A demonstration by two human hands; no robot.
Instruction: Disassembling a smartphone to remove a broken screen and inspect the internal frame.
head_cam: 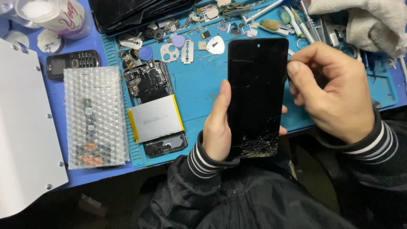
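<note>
Two hands: left hand (217,129) grips cracked screen (256,95), right hand (333,91) touching edge.

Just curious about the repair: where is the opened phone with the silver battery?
In the head view, the opened phone lies on the blue mat, between the bubble wrap and the left hand.

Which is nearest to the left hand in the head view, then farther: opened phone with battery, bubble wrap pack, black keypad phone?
From the left hand:
1. Opened phone with battery, just to its left on the blue mat.
2. Bubble wrap pack, farther left.
3. Black keypad phone, up at the far left.
</note>
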